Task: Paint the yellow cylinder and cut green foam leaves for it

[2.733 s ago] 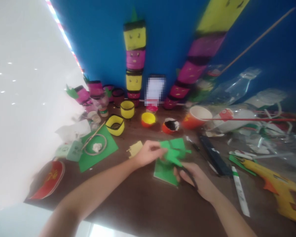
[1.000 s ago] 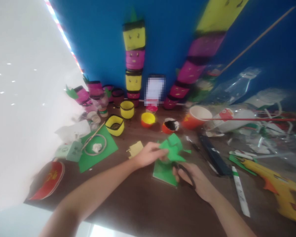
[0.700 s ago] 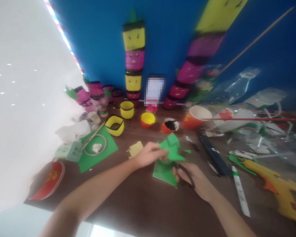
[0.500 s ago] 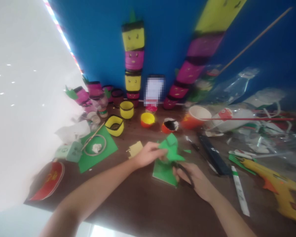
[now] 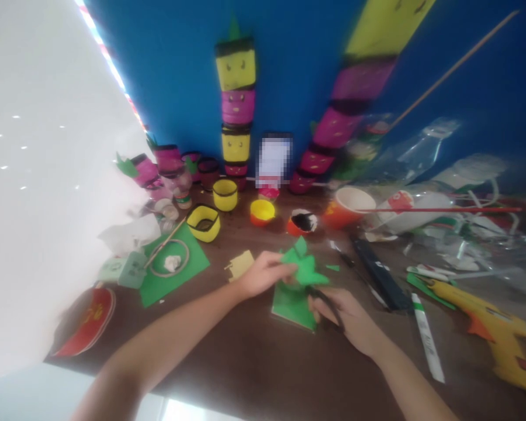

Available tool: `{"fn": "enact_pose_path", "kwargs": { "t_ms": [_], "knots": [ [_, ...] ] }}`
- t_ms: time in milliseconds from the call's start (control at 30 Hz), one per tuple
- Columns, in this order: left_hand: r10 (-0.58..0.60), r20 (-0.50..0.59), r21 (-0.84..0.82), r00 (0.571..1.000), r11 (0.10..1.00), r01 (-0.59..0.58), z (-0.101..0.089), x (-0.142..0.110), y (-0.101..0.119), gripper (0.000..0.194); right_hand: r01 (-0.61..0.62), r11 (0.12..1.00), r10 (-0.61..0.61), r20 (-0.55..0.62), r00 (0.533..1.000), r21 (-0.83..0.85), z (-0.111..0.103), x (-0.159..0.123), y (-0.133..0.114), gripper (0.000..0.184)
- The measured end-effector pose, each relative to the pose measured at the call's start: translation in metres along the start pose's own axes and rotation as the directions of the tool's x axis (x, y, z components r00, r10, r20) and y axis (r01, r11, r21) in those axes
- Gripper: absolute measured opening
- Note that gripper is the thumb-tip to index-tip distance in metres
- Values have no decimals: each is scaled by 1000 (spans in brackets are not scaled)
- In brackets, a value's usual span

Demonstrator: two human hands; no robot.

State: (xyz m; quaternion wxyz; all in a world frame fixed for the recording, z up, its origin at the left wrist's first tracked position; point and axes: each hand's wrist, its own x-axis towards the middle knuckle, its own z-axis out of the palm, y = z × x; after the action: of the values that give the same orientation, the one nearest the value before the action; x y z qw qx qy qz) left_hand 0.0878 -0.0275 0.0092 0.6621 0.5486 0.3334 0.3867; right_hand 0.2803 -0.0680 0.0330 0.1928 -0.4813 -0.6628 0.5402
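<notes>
My left hand (image 5: pixel 267 273) pinches a piece of green craft foam or paper (image 5: pixel 304 266) with jagged, leaf-like points. In my right hand (image 5: pixel 344 313) is a pair of black-handled scissors (image 5: pixel 331 305), fingers closed round the handles. The scissors' front end meets the lower edge of the green piece; the blades are hard to make out. Beneath both hands a green sheet (image 5: pixel 291 309) lies flat on the dark table. A small green scrap (image 5: pixel 332 268) rests just right of the cut piece, and a torn tan sheet (image 5: pixel 241 265) lies left of my left hand.
Small cups of yellow (image 5: pixel 262 210) and black paint (image 5: pixel 304 222) stand behind the hands. On the right lie a dark long case (image 5: pixel 381 275), a white marker (image 5: pixel 427 336), a yellow glue gun (image 5: pixel 486 327) and plastic bottles. A larger green sheet (image 5: pixel 158 286) is at left; decorated pots (image 5: pixel 236 105) stack behind.
The green piece has turned slightly in my left hand, and its top point has shifted a little left. Both hands stay nearly in place.
</notes>
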Motion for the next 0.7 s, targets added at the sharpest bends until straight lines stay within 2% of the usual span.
{"fn": "enact_pose_path", "kwargs": {
  "t_ms": [267,433,700],
  "knots": [
    [11,-2,-21,1000,1000,-11,-1,0,-3,40,-1,1000,1,0,1000,5,0,0,-3,53],
    [58,-49,-21,997,998,-59,0,0,-4,40,0,999,-1,27,1000,37,1,-1,1,47],
    [75,-98,24,992,997,-73,0,1,-3,38,3,1000,-4,34,999,27,1,0,-2,44]
  ]
}}
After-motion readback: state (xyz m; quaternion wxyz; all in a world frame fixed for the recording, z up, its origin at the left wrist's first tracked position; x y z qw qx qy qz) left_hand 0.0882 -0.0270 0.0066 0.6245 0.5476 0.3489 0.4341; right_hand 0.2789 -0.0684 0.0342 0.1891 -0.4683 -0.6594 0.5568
